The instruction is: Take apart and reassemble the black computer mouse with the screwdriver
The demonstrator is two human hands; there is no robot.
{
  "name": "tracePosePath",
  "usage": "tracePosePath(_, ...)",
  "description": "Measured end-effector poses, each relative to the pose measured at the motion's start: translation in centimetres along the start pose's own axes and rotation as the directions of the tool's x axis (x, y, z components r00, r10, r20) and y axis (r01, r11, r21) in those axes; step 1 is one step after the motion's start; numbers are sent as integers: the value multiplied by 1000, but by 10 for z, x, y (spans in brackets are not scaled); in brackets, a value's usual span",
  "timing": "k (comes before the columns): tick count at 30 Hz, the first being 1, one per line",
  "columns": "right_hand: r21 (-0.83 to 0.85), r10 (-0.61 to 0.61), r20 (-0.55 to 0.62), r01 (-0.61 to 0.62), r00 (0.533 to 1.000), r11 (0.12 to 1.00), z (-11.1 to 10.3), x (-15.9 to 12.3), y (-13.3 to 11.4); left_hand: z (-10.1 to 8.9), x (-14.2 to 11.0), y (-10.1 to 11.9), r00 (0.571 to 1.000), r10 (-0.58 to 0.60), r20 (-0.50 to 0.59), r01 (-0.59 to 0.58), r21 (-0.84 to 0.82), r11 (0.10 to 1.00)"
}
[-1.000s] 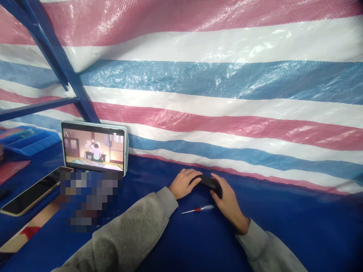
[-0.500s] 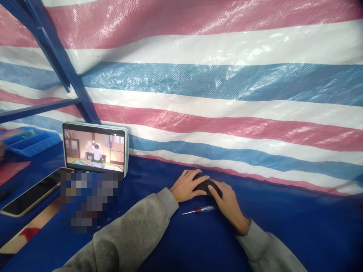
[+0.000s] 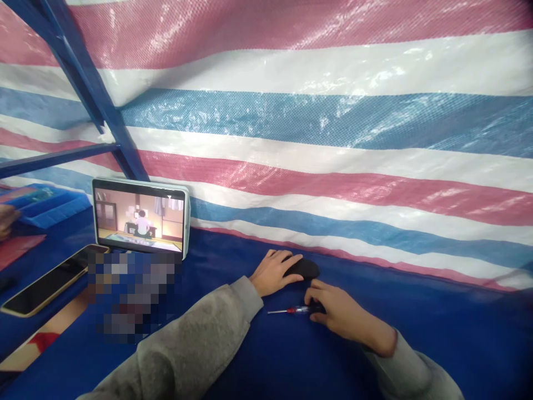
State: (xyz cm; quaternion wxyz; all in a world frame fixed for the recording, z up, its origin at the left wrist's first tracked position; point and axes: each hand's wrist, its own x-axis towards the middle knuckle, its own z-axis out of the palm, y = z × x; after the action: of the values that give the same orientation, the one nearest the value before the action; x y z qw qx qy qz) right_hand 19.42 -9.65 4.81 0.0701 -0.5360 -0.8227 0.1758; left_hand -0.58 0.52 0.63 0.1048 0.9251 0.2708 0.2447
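Note:
A black, rounded computer mouse (image 3: pixel 306 269) rests on the blue tabletop. My left hand (image 3: pixel 277 273) holds its left end, with the thumb on the near side and the fingers on the far side. Just in front lies a small screwdriver (image 3: pixel 296 310) with a thin metal shaft, a red collar and a clear handle, its tip pointing left. The curled fingers and thumb of my right hand (image 3: pixel 333 308) close around the handle's right end and hide part of it. That hand is apart from the mouse.
A tablet (image 3: pixel 139 219) playing a cartoon leans upright at the back left, with a phone (image 3: pixel 52 283) lying in front of it. Further left are a blue compartment tray (image 3: pixel 62 208) and another person's hand (image 3: pixel 6 219). A striped tarp (image 3: pixel 291 119) hangs behind the table.
My right hand has left the mouse, come nearer to me and closed on the screwdriver's handle. My left hand stays on the mouse. The other person's hand shows more at the left edge.

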Motion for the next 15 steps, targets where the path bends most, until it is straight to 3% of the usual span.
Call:
tracePosePath(4, 75, -19, -2, 19, 1000, 997, -8, -1, -1, 0, 1, 1, 1000, 13, -16, -13, -10, 1000)
tracePosePath(7, 180, 0, -28, 5, 1000, 984, -35, -1, -7, 2, 2, 2, 999, 28, -18, -28, -11, 1000)
tracePosePath(10, 294, 66, -180, -10, 982, 956, -70, 5, -17, 4, 2, 2, 999, 43, -16, -43, -8, 999)
tracePosePath(12, 348, 99, -326, 22, 940, 937, -91, 14, -24, 4, 2, 0, 998, 60, -21, -61, -12, 998)
tracePosePath(15, 319, 179, -511, -8, 841, 948, -108, 27, -31, 4, 1, -2, 997, 75, -25, -75, -21, 997)
